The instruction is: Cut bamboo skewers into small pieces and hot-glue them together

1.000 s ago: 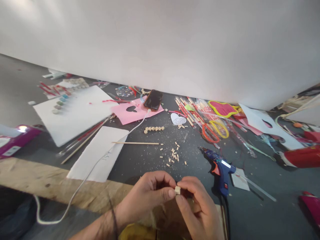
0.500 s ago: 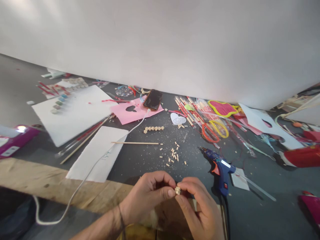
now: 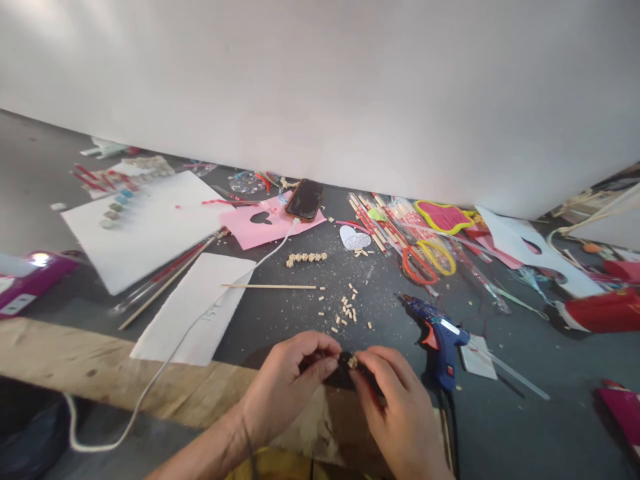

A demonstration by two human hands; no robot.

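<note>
Between the thumb and fingers of my right hand (image 3: 400, 407) is a small pale cluster of short wooden pieces (image 3: 353, 362). My left hand (image 3: 295, 373) is just left of it, thumb and fingers close together; whether they hold anything is too small to tell. Beyond my hands, short cut wooden pieces (image 3: 346, 307) lie scattered on the dark table with crumbs around them. A row of joined pieces (image 3: 307, 259) lies farther back. A thin wooden stick (image 3: 270, 287) rests partly on a white paper (image 3: 200, 313).
On the right lie a blue glue gun (image 3: 443, 337) with its cord, orange-handled scissors (image 3: 419, 265) and bundled sticks (image 3: 370, 223). A phone (image 3: 305, 199) sits on pink paper (image 3: 247, 225), its white cable (image 3: 165, 367) running to the front left.
My hands have moved slightly away from me and parted a little. The small cluster has left my left fingertips and stays in my right hand.
</note>
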